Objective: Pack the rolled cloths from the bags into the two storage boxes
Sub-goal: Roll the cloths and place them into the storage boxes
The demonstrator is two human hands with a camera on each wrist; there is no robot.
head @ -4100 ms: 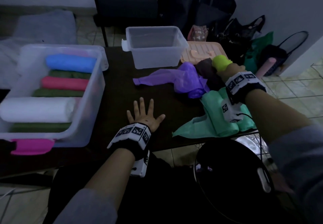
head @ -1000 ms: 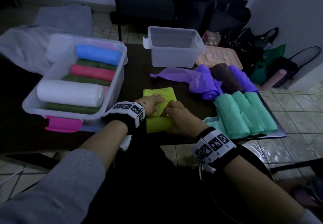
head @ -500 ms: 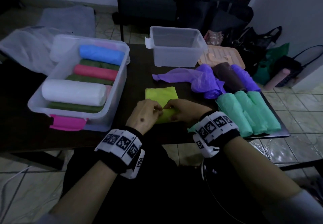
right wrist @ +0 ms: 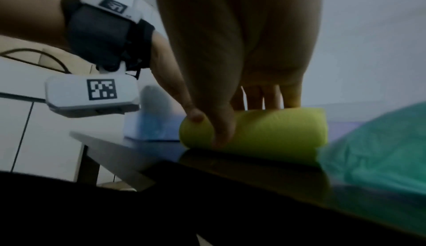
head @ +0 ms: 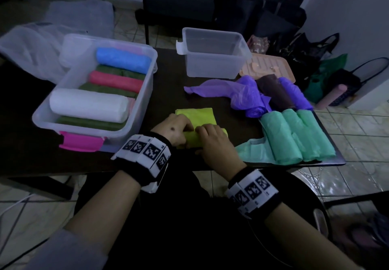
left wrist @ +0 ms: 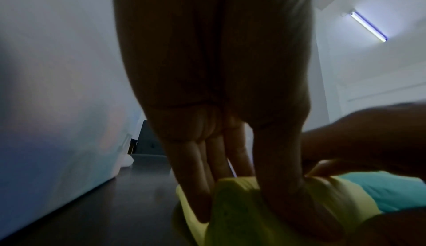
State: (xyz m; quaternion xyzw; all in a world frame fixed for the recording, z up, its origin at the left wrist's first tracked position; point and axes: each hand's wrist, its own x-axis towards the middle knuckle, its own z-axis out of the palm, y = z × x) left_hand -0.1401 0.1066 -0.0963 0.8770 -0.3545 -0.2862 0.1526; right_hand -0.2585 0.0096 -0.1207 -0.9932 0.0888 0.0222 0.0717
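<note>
While you leaned over the near edge of the dark table [head: 168,92], both your hands met on the yellow-green cloth [head: 196,115], which lay between the big storage box [head: 145,92] on your left and the mint-green rolls [head: 294,137] on your right. Your left hand [head: 171,130] sat knuckles up on the rolled near part, fingers [left wrist: 196,186] bent down over the far side of the roll and thumb pressed on its near side, so it gripped the cloth. Your right hand [head: 212,141] lay just beside it, touching it, its fingers [right wrist: 272,97] curled over the top of the roll and its thumb clamped against the near face. The far part of the cloth lay flat and unrolled beyond your knuckles. Your forearms came in from below at an angle toward each other, wrists raised above the table edge. The big box held blue, pink, white and green rolls; the small storage box [head: 212,59] stood farther back, with purple rolls [head: 250,99] before it.
</note>
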